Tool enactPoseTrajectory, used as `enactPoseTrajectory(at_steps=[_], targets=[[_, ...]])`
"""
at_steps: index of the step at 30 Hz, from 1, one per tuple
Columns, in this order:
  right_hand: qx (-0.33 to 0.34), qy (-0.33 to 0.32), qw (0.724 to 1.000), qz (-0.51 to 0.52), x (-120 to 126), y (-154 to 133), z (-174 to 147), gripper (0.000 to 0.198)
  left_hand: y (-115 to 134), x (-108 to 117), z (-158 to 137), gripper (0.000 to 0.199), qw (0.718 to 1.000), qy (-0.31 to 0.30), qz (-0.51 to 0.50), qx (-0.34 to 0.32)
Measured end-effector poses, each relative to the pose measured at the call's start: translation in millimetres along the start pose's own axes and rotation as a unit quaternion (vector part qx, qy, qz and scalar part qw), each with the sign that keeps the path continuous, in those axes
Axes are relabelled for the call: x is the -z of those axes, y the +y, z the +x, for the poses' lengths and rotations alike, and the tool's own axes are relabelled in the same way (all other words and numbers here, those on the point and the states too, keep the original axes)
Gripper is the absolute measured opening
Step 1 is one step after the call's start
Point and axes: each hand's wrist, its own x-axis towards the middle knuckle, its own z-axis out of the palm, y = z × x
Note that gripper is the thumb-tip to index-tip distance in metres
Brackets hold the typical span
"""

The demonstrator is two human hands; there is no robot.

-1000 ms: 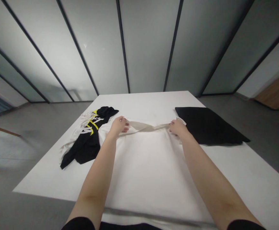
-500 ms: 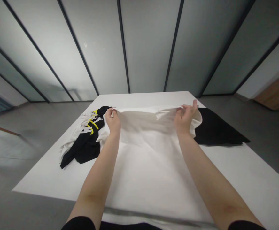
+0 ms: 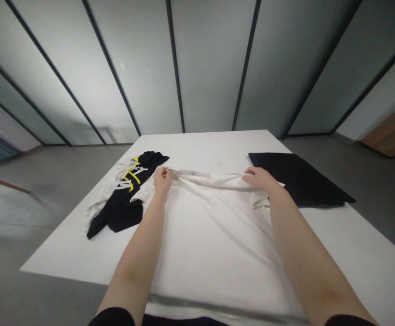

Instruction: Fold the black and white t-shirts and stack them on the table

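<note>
A white T-shirt (image 3: pixel 217 235) lies spread in front of me, its near hem hanging over the table's front edge. My left hand (image 3: pixel 162 181) is closed in a pinch on the far left part of the shirt, by the shoulder. On the far right, my right hand (image 3: pixel 261 178) grips the same far edge between thumb and fingers. Between the two hands the edge is bunched into a low fold, and creases run from it down the fabric. The left sleeve touches or overlaps a black, white and yellow garment (image 3: pixel 124 208).
The white table (image 3: pixel 64 258) carries everything. To the right of my right hand a flat black board or sheet (image 3: pixel 306 181) lies at the table's right edge. Behind the table stands a frosted glass partition (image 3: pixel 207 68) with dark frames.
Both hands have come down and a little towards me, lowering the shirt's far edge from a raised position to near the table. More of the black sheet's left side shows.
</note>
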Motion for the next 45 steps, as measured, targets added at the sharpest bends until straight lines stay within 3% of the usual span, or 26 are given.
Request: enactPoseTrajectory(at_steps=[3,7,11,14,16,18,21,24,27,31,37,42,45], targets=[[-0.06,0.016,0.996,-0.063,4,-5,1,0.024,-9,6,-1,0.008,0.996,-0.072,0.055,0.009],[-0.098,-0.007,0.993,-0.06,14,-15,-4,0.024,-3,11,-1,0.011,0.996,-0.07,0.004,0.047],[-0.123,-0.089,0.985,0.085,21,-23,-12,0.025,16,23,3,0.019,0.963,-0.182,-0.109,0.165],[-0.137,-0.085,0.964,0.21,17,-32,-9,0.034,29,25,15,0.021,0.946,-0.225,-0.128,0.196],[-0.13,-0.008,0.967,0.22,9,-41,-1,0.042,37,15,25,0.021,0.961,-0.171,-0.129,0.173],[-0.095,0.104,0.969,0.205,-7,-53,7,0.053,44,-3,33,0.034,0.982,-0.099,-0.109,0.117],[-0.002,0.192,0.968,0.164,-42,-69,10,0.067,51,-36,26,0.058,0.996,-0.092,-0.004,0.003],[0.05,0.143,0.985,0.081,-79,-77,-2,0.059,49,-62,-5,0.054,0.97,-0.154,0.17,-0.078],[0.092,0.043,0.994,-0.039,-99,-73,-20,0.052,35,-73,-42,0.048,0.924,-0.163,0.325,-0.118],[0.07,-0.011,0.986,-0.151,-93,-51,-39,0.058,9,-58,-67,0.054,0.886,-0.186,0.402,-0.138],[0.026,0.014,0.982,-0.189,-76,-17,-52,0.064,-14,-14,-69,0.061,0.881,-0.147,0.439,-0.1],[0.052,0.057,0.992,-0.104,-53,-4,-40,0.05,-6,18,-42,0.051,0.877,-0.125,0.462,-0.045],[-0.008,0.13,0.985,-0.116,-24,15,-25,0.052,-7,38,-13,0.051,0.878,-0.082,0.471,-0.032]])
